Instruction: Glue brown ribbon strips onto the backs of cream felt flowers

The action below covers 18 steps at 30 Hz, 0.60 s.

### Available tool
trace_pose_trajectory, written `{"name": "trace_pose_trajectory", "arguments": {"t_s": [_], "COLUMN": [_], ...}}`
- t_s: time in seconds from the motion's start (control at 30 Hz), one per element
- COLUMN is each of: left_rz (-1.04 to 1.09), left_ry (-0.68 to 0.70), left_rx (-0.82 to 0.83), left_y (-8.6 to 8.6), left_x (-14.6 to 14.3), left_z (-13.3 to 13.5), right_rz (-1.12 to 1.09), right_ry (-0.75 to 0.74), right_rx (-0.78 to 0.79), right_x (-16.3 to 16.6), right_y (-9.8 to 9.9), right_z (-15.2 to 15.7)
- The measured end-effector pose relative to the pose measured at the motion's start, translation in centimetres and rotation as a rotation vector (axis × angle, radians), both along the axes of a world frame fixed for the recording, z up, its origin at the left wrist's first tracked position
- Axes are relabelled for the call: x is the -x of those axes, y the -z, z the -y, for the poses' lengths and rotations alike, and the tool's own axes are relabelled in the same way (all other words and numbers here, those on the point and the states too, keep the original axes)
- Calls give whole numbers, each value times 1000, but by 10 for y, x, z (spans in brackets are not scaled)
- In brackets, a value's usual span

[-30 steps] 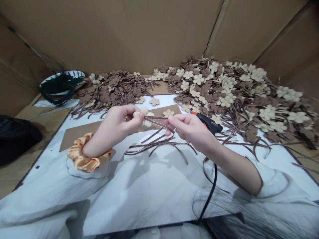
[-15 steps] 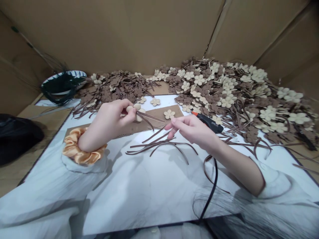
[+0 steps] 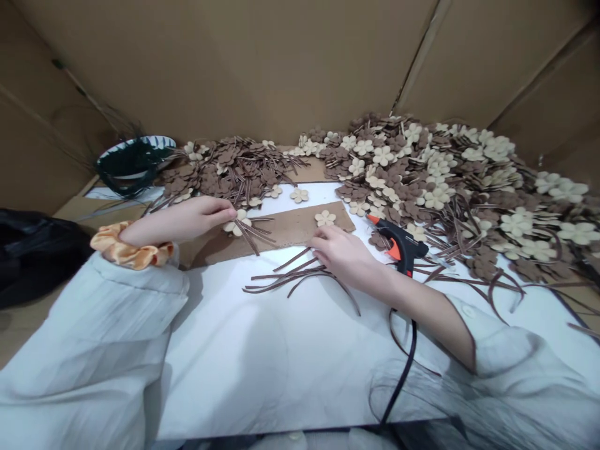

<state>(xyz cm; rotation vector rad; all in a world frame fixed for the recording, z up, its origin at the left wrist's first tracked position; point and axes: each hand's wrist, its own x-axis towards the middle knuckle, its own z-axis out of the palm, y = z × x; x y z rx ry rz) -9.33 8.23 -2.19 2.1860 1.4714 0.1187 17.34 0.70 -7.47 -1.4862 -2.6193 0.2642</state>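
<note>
Counter (image 3: 262, 362): left hand (image 3: 180, 219) holds fingers (image 3: 225, 212) together at a cream flower cutout (image 3: 238, 223) on a cardboard strip (image 3: 300, 228); clamping unclear. Right hand (image 3: 340, 253), fingers apart, rests beside brown strips (image 3: 290, 281). Strip-fitting appears in hand; next move apparently calls for another strip.

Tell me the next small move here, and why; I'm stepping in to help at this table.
Probably pick up one loose brown strip with the right hand, which is right beside them. The left hand is at the cream flower on the cardboard, and that flower already has strips fanning from it.
</note>
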Motion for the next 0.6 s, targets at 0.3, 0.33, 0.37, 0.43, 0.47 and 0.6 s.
{"name": "trace_pose_trajectory", "arguments": {"t_s": [0.3,0.33,0.37,0.43,0.47,0.6], "left_rz": [63,55,34,-44,-87,-113], "left_ry": [-15,-17,-26,-38,-56,-218], "left_rx": [203,216,213,180,134,-224], "left_y": [-12,-9,-8,-6,-7,-24], "left_x": [32,34,36,36,34,15], "left_z": [-16,-18,-19,-19,-18,2], "right_rz": [-54,-89,-141,-276,-343,-485], "right_ry": [-94,-90,-79,-45,-30,-36], "right_rx": [-50,-49,-46,-47,-57,-169], "right_x": [-1,-3,-5,-9,-10,-10], "right_y": [4,1,-1,-7,-10,-18], "right_z": [-7,-6,-5,-3,-2,5]}}
